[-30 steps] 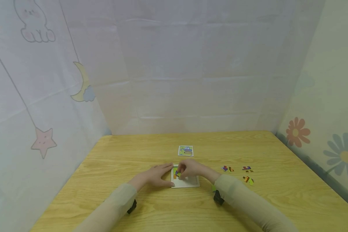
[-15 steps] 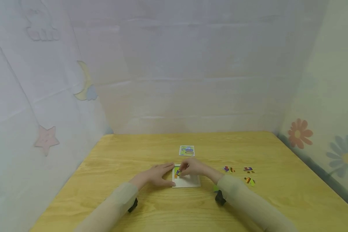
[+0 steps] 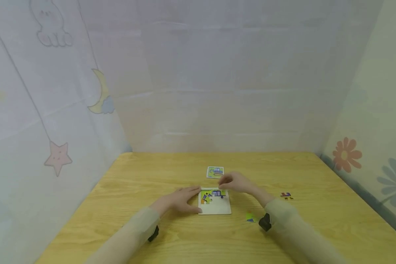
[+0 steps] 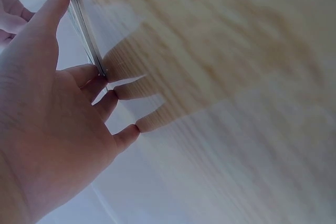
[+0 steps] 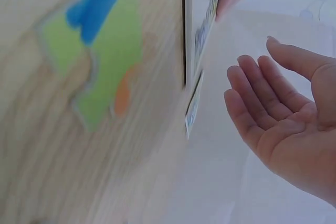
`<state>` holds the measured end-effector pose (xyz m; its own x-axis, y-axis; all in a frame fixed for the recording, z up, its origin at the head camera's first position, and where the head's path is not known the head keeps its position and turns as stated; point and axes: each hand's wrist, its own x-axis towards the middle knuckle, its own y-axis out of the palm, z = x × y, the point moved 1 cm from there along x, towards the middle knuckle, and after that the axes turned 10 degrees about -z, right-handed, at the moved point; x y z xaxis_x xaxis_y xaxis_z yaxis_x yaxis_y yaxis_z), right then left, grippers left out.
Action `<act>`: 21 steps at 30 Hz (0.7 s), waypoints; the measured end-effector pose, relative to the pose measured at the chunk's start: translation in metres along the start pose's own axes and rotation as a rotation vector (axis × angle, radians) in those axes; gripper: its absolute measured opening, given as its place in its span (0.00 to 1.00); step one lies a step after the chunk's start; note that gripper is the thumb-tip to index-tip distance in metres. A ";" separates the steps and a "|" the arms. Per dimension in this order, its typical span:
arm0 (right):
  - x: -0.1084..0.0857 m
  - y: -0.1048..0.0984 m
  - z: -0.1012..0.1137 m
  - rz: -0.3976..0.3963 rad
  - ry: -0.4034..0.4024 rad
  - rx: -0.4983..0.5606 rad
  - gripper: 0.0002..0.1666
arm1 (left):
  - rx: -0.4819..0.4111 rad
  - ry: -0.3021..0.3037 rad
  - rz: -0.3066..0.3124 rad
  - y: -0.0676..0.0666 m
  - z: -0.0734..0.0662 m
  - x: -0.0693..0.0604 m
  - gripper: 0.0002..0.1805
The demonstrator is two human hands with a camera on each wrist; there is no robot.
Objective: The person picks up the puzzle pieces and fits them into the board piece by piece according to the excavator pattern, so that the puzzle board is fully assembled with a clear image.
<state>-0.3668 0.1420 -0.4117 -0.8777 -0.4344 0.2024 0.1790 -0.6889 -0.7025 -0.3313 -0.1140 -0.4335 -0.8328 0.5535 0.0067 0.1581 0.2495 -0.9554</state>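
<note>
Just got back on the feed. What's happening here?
A person is at a wooden table with a partly filled puzzle board. The left hand rests at the board's left edge; the right hand, holding nothing, hovers near its far right corner. Pieces fill the upper part and some of the left side; the rest is bare white. A green-and-blue piece lies loose right of the board, another loose piece farther right. A picture card lies beyond the board.

Plain long sleeves [image 3: 127,236], pale beige; small black blocky devices [image 3: 265,222] at cuffs [image 3: 277,207].
</note>
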 end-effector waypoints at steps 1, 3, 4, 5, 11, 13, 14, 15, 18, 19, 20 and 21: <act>-0.001 -0.004 -0.002 -0.007 -0.007 0.008 0.15 | 0.002 -0.002 0.002 0.000 0.000 0.000 0.46; -0.002 -0.011 -0.006 -0.024 -0.007 0.024 0.15 | 0.003 -0.003 0.006 -0.001 0.000 0.000 0.46; -0.003 -0.015 -0.008 -0.037 -0.014 0.021 0.16 | 0.003 -0.003 0.007 -0.001 0.000 0.001 0.46; -0.003 -0.018 -0.011 -0.050 -0.020 0.021 0.16 | 0.002 -0.003 0.007 -0.001 0.000 0.001 0.46; -0.010 -0.037 -0.022 -0.107 -0.022 0.021 0.18 | -0.004 -0.001 -0.001 0.001 0.001 0.002 0.46; -0.015 -0.043 -0.026 -0.111 -0.008 0.028 0.19 | -0.003 0.000 0.002 0.002 0.001 0.002 0.46; -0.017 -0.046 -0.028 -0.115 -0.005 0.027 0.19 | -0.005 0.000 0.003 0.002 0.001 0.002 0.46; -0.019 -0.050 -0.030 -0.118 -0.007 0.026 0.20 | -0.006 0.003 0.002 0.002 0.000 0.002 0.46; -0.024 -0.060 -0.035 -0.134 0.000 0.029 0.21 | -0.013 0.001 -0.002 0.001 0.000 0.004 0.46; -0.025 -0.064 -0.037 -0.138 -0.002 0.030 0.21 | -0.012 0.001 -0.004 0.001 0.000 0.005 0.46; -0.026 -0.067 -0.039 -0.139 -0.004 0.027 0.21 | -0.010 0.002 -0.005 0.000 0.000 0.005 0.46; -0.028 -0.069 -0.040 -0.139 -0.002 0.023 0.21 | -0.006 0.003 -0.005 0.000 0.000 0.006 0.46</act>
<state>-0.3726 0.2251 -0.3961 -0.8937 -0.3350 0.2985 0.0657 -0.7559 -0.6514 -0.3362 -0.1105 -0.4330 -0.8319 0.5548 0.0130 0.1567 0.2573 -0.9535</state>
